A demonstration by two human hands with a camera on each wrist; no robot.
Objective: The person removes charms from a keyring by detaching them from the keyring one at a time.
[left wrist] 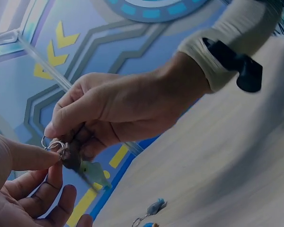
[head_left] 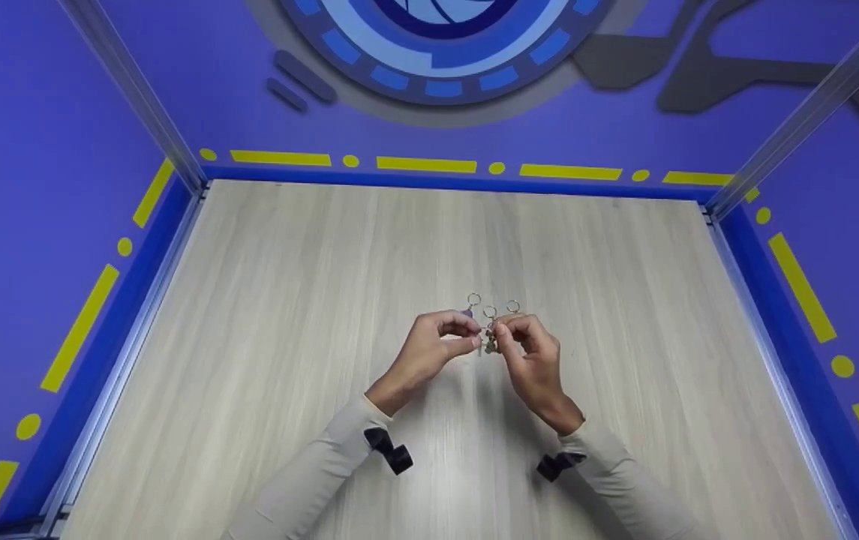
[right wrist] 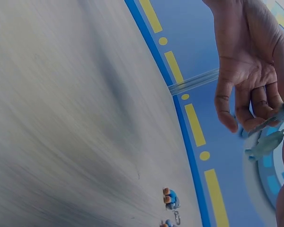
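The sleeves (head_left: pixel 309 480) with their black wrist mounts lie nearest, and beyond them both hands meet above the middle of the table (head_left: pixel 286 300). The left hand (head_left: pixel 429 349) pinches a small ring (left wrist: pixel 52 143) between thumb and forefinger; the right hand (head_left: pixel 530 352) has its fingers curled round the keychain (left wrist: pixel 80 163) hanging from that ring, a pale charm (left wrist: pixel 97 174) dangling below. Two more keychains (head_left: pixel 493 306) lie on the table just beyond the hands. The ring looks springy and thin, so a fingertip could slip and let it snap closed. A loosened pinch would probably drop the charm among the spare ones, tangling their rings.
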